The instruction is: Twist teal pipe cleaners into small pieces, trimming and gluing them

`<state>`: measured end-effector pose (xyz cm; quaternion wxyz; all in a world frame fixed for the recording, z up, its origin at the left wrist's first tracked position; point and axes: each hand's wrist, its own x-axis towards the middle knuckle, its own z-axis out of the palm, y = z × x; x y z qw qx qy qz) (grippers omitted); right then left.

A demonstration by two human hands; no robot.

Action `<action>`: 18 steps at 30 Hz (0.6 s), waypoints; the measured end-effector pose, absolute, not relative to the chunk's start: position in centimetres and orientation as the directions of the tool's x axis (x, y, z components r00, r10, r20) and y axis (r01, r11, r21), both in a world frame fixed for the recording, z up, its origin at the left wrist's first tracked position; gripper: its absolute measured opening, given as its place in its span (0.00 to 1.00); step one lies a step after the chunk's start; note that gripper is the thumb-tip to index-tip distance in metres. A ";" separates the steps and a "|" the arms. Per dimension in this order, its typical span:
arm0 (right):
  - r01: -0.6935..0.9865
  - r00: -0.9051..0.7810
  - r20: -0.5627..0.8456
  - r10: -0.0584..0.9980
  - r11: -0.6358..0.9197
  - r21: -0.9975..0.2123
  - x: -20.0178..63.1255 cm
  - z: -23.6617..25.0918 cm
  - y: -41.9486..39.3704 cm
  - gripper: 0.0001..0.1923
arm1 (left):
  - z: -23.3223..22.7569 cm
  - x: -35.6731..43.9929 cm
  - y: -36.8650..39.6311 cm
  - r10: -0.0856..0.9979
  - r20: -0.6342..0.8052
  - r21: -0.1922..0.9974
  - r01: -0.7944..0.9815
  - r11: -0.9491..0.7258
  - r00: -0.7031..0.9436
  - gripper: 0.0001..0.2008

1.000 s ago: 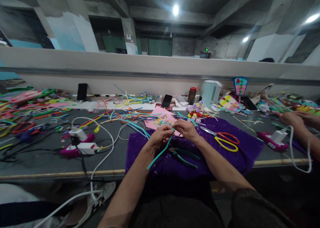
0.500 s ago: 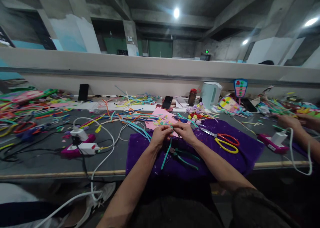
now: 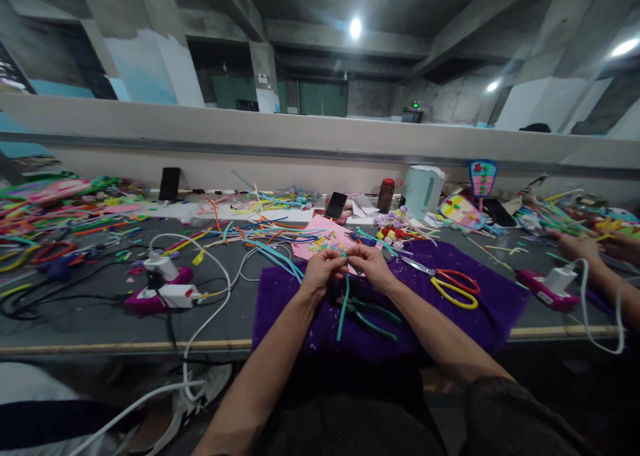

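Close together over a purple cloth point(image 3: 493, 296), my left hand point(image 3: 321, 269) and my right hand point(image 3: 371, 267) meet at the fingertips. Both are closed in a pinch on the upper end of a teal pipe cleaner point(image 3: 343, 316); its lower end dangles below them. The pinched part is small and mostly covered by the fingers. Under the hands, pliers with green handles point(image 3: 375, 328) lie on the cloth. To the right lie scissors point(image 3: 431, 271) with one red and one yellow handle. Just beyond my fingers is a pink sheet point(image 3: 320, 226) scattered with small coloured clippings.
Left stands a magenta power strip point(image 3: 145, 301) with white plugs and looping cables. Loose pipe cleaners point(image 3: 280, 259) spread across the grey table. Behind are a phone point(image 3: 335, 205), a red-lidded bottle point(image 3: 387, 196) and a pale kettle point(image 3: 423, 193). A co-worker's hands point(image 3: 580, 249) are at far right.
The dangling end of the teal pipe cleaner has swung to the right and now hangs closer to upright. Both hands keep their pinch in nearly the same place.
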<state>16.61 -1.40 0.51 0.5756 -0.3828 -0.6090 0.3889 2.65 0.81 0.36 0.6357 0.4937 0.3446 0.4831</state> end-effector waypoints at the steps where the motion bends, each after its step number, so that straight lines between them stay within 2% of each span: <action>1: 0.027 -0.049 0.405 0.913 0.406 -0.913 16.6 0.5 -1.4 0.07 | 0.4 2.7 0.8 0.955 0.040 0.961 -0.272 0.043 0.294 0.14; 9: 0.112 -0.041 0.431 0.901 0.433 -0.894 16.7 0.3 -1.2 0.08 | 0.7 2.8 0.3 0.971 0.126 0.972 -0.221 -0.080 0.203 0.13; 13: 0.226 -0.018 0.446 0.895 0.438 -0.870 16.5 0.3 -1.3 0.09 | 0.8 2.8 0.4 0.980 0.097 0.958 -0.284 -0.045 0.174 0.13; 18: 0.414 -0.037 0.529 0.848 0.494 -0.764 15.9 0.1 -1.4 0.10 | 0.7 2.6 0.8 0.980 0.052 0.920 -0.391 0.028 0.192 0.13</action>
